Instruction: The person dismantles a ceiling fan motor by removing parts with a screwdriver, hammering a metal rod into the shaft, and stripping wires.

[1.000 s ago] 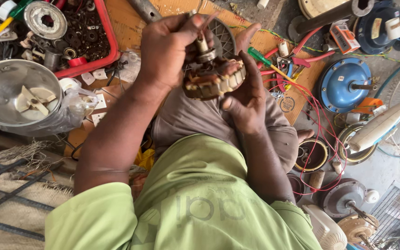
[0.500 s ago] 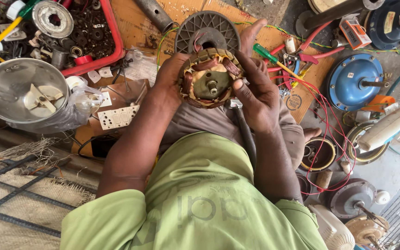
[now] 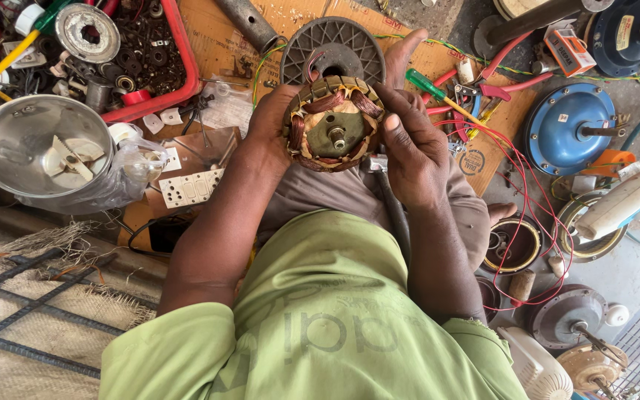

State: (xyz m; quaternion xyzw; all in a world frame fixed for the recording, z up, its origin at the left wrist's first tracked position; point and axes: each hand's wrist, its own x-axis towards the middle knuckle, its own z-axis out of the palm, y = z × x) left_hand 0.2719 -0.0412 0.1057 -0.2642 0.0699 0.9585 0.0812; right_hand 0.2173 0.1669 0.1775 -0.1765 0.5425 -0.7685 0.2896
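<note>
Copper coils ring the stator (image 3: 332, 124) that we hold up over our lap, its flat face with the central shaft turned toward us. A second ago our left hand (image 3: 272, 127) was clamped over its top with the winding tipped on edge; half a second ago it already lay face-up between both palms, and now it sits the same way, only a little more level and centred. Our left hand cups the left rim with its fingers curled behind, and our right hand (image 3: 412, 144) presses the right rim, thumb laid on the edge of the coils, so both hands are closed around the stator.

Just beyond it on the cardboard lies a grey ribbed motor cover (image 3: 333, 46), its near rim hidden by the winding. To the far left a red tray (image 3: 179, 59) of small metal parts leaves little space, and a steel bowl (image 3: 38, 152) with a plastic bag stands nearer on that side. On the right a green-handled screwdriver (image 3: 427, 85), red wires (image 3: 527, 207) and a blue motor housing (image 3: 568, 126) crowd the floor. Free room is scarce: only the air above our knees and a bare strip of cardboard (image 3: 224, 44) between tray and cover.
</note>
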